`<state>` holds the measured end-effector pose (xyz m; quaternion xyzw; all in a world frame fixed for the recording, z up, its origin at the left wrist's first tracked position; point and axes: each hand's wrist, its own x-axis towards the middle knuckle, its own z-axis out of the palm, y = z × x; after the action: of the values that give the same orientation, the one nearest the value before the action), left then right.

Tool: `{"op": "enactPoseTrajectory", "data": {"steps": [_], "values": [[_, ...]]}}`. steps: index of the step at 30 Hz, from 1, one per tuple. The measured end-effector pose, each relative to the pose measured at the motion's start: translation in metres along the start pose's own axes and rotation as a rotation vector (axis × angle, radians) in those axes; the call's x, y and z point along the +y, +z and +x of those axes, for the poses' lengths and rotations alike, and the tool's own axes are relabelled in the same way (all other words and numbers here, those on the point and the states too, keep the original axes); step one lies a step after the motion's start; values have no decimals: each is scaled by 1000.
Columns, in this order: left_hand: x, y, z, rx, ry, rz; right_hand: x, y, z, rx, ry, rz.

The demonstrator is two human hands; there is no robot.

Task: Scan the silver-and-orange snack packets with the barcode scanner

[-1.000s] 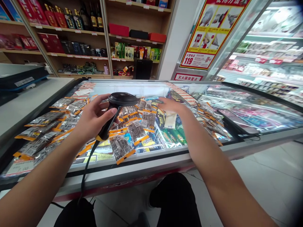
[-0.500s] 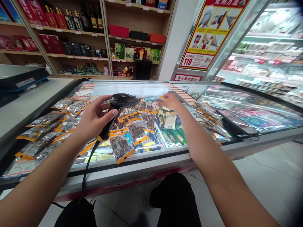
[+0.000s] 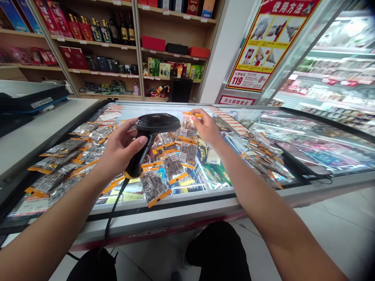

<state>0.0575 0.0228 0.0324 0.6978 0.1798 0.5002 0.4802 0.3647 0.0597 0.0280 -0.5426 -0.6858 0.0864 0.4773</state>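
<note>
My left hand (image 3: pixel 120 150) is wrapped round the handle of a black barcode scanner (image 3: pixel 152 128), whose cable hangs down towards the floor. The scanner head points right, over the glass lid of a chest freezer (image 3: pixel 181 203). My right hand (image 3: pixel 206 127) pinches a small clear snack packet with an orange strip (image 3: pixel 189 125) and holds it up just right of the scanner head. Several more of the same packets (image 3: pixel 154 187) lie scattered over the glass.
A grey counter (image 3: pixel 35 132) with a dark device stands at the left. A black phone (image 3: pixel 301 158) lies on the freezer lid at the right. Wooden shelves of bottles and boxes (image 3: pixel 117 47) fill the back; a refrigerated display (image 3: pixel 331 78) stands at the right.
My right hand has picked a packet off the pile and lifted it towards the scanner head. The left hand and scanner have risen slightly.
</note>
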Motion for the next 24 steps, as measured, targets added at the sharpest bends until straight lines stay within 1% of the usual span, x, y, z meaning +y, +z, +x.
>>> {"op": "enactPoseTrajectory", "data": {"steps": [5,7,9,11,13,16,18,19,21,22,24], "values": [[3,-1,0,21,-43,16,-1,0,0,-34,9,26],[4,-1,0,26,-62,45,2,0,1,-19,32,55],[3,-1,0,42,-81,79,7,4,1,6,87,89],[2,-1,0,62,-106,109,11,10,0,-9,164,94],[0,-1,0,73,-137,132,13,17,-3,-82,216,11],[-1,-1,-1,86,-178,133,13,19,-5,-209,199,-243],[0,-1,-1,99,-188,114,18,7,-1,-210,224,-445],[1,-1,-1,102,-186,104,24,-3,2,-178,275,-552],[1,-1,-1,95,-176,88,45,-31,7,-87,488,-756],[1,-1,0,90,-168,84,59,-48,9,-47,616,-824],[1,-2,0,78,-150,87,90,-79,11,31,825,-904]]}}
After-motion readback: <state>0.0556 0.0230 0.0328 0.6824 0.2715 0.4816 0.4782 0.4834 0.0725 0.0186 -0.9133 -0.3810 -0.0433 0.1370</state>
